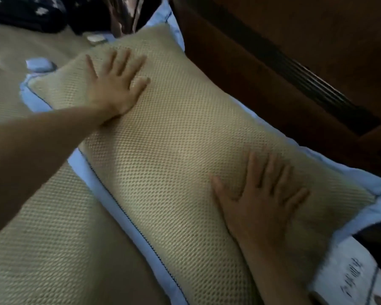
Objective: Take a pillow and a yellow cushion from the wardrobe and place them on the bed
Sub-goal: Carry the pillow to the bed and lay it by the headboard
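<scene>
A long pillow (174, 137) with a beige honeycomb-mesh top and a pale blue border lies flat on the bed (44, 234), running from upper left to lower right along the headboard. My left hand (117, 84) rests palm down near its far end, fingers spread. Near the pillow's close end my right hand (260, 199) also lies flat on the mesh with fingers apart. Neither hand grips anything. No yellow cushion shows in this view.
A dark wooden headboard (284, 62) rises along the right of the pillow. The bed carries a beige mesh mat. Dark patterned fabric (31, 12) is bunched at the top left. A white pillow with printed writing (352, 280) lies at the bottom right.
</scene>
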Demonstrator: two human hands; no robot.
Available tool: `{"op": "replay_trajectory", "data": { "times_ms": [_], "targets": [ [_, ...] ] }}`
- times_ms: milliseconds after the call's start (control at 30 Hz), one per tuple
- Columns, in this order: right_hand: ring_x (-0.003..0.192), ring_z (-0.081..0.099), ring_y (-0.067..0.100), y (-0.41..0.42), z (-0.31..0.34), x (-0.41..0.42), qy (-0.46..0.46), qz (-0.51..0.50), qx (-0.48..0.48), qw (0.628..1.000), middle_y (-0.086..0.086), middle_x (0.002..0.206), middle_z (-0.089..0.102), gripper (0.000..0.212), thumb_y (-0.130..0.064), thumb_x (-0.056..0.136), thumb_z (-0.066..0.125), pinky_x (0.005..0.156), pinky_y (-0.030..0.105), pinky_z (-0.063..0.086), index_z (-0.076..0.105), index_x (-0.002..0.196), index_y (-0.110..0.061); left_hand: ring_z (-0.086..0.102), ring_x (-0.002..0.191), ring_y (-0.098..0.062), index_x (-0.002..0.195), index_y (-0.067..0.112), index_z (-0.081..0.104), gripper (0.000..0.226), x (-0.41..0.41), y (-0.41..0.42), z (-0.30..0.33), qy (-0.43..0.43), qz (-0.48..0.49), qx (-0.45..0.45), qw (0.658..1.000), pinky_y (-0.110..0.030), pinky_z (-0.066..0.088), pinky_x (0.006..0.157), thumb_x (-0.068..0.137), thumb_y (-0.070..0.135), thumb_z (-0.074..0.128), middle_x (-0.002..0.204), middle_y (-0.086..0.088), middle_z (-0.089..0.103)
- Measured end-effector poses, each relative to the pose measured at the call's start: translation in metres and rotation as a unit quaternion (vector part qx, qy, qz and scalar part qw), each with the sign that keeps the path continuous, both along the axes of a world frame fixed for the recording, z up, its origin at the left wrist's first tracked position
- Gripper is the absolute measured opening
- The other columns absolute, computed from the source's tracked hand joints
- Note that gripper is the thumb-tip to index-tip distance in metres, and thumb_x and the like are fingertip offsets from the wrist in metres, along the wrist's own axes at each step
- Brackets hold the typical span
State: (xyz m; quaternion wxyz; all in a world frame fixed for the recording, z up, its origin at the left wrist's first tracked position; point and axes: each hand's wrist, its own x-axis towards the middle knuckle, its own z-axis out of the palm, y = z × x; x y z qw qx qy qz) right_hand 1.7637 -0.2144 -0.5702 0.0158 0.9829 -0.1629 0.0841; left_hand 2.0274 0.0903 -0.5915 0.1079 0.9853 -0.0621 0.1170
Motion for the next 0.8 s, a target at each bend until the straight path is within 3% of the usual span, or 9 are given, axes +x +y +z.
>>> {"op": "replay_trajectory", "data": {
  "times_ms": [100, 200, 300, 400, 467, 533, 600, 667, 800],
  "targets": [
    [0.150, 0.003, 0.039, 0.002, -0.004, -0.010, 0.021, -0.037, 0.019, 0.999, 0.017, 0.165, 0.007, 0.101, -0.089, 0.081, 0.017, 0.110, 0.074, -0.001, 0.003, 0.158, -0.024, 0.001, 0.152, -0.018, 0.143, 0.066, -0.009, 0.059, 0.007, 0.021, 0.005, 0.060, 0.014, -0.004, 0.998, -0.067, -0.007, 0.113, 0.087, 0.082, -0.002, 0.167, 0.009, 0.004],
    [0.151, -0.011, 0.034, 0.006, -0.002, -0.008, 0.063, -0.026, 0.044, 0.997, 0.013, 0.165, -0.009, 0.099, -0.088, 0.082, 0.008, 0.110, 0.071, -0.009, -0.012, 0.157, -0.026, 0.001, 0.152, -0.022, 0.153, 0.048, -0.003, 0.073, -0.001, 0.001, 0.013, 0.108, 0.057, 0.030, 0.992, -0.069, -0.006, 0.112, 0.087, 0.078, -0.007, 0.167, 0.001, 0.003],
    [0.149, -0.019, 0.031, 0.000, 0.011, -0.007, 0.119, -0.020, 0.067, 0.990, 0.011, 0.164, -0.017, 0.100, -0.090, 0.079, 0.001, 0.109, 0.068, -0.015, -0.015, 0.156, -0.028, 0.005, 0.152, -0.032, 0.157, 0.035, 0.000, 0.071, -0.025, -0.040, 0.042, 0.124, 0.065, 0.045, 0.989, -0.069, 0.001, 0.115, 0.093, 0.065, -0.001, 0.167, -0.010, 0.007],
    [0.149, -0.014, 0.038, 0.004, 0.031, 0.002, 0.163, -0.029, 0.103, 0.981, 0.014, 0.165, -0.009, 0.101, -0.087, 0.079, 0.016, 0.111, 0.069, -0.009, -0.004, 0.157, -0.027, 0.012, 0.151, -0.029, 0.157, 0.038, 0.010, 0.067, -0.076, -0.111, 0.072, 0.103, -0.138, 0.048, 0.984, -0.058, 0.010, 0.119, 0.094, 0.062, 0.001, 0.166, -0.006, 0.013],
    [0.148, 0.007, 0.041, 0.003, 0.049, 0.018, 0.120, 0.000, 0.088, 0.989, 0.019, 0.162, 0.014, 0.091, -0.078, 0.081, 0.033, 0.114, 0.067, 0.006, 0.018, 0.153, -0.024, 0.008, 0.152, -0.022, 0.156, 0.041, 0.013, 0.064, -0.113, -0.155, 0.067, 0.101, -0.284, 0.071, 0.951, -0.054, 0.004, 0.121, 0.096, 0.060, 0.000, 0.166, 0.002, 0.013],
    [0.146, 0.019, 0.036, -0.013, 0.061, 0.041, 0.067, 0.054, 0.041, 0.995, 0.016, 0.158, 0.028, 0.072, -0.065, 0.090, 0.035, 0.115, 0.066, 0.010, 0.029, 0.150, -0.025, 0.004, 0.152, -0.015, 0.155, 0.043, 0.011, 0.061, -0.125, -0.173, 0.052, 0.116, -0.354, 0.097, 0.923, -0.049, -0.004, 0.122, 0.098, 0.060, -0.002, 0.166, 0.008, 0.012],
    [0.149, 0.015, 0.033, -0.039, 0.059, 0.058, 0.072, 0.083, 0.033, 0.993, 0.012, 0.162, 0.022, 0.064, -0.061, 0.097, 0.026, 0.117, 0.064, 0.004, 0.024, 0.153, -0.029, -0.002, 0.152, -0.011, 0.155, 0.047, 0.006, 0.062, -0.105, -0.166, 0.036, 0.108, -0.320, 0.086, 0.937, -0.048, -0.012, 0.121, 0.096, 0.066, -0.003, 0.166, 0.012, 0.008],
    [0.148, 0.018, 0.033, -0.059, 0.042, 0.059, 0.072, 0.072, 0.032, 0.994, 0.012, 0.161, 0.025, 0.068, -0.067, 0.097, 0.022, 0.118, 0.061, 0.008, 0.023, 0.154, -0.029, -0.005, 0.151, -0.010, 0.152, 0.049, -0.001, 0.066, -0.069, -0.140, 0.020, 0.086, -0.231, 0.071, 0.967, -0.050, -0.018, 0.117, 0.091, 0.072, -0.008, 0.167, 0.012, 0.004],
    [0.142, 0.032, 0.030, -0.075, 0.009, 0.044, -0.036, 0.032, 0.046, 0.998, 0.011, 0.152, 0.041, 0.078, -0.075, 0.093, 0.027, 0.118, 0.054, 0.017, 0.033, 0.150, -0.022, -0.004, 0.152, -0.011, 0.154, 0.048, 0.000, 0.068, -0.020, -0.095, 0.002, 0.041, -0.124, 0.073, 0.989, -0.052, -0.017, 0.115, 0.091, 0.076, -0.004, 0.167, 0.012, 0.003]
  ]
}}
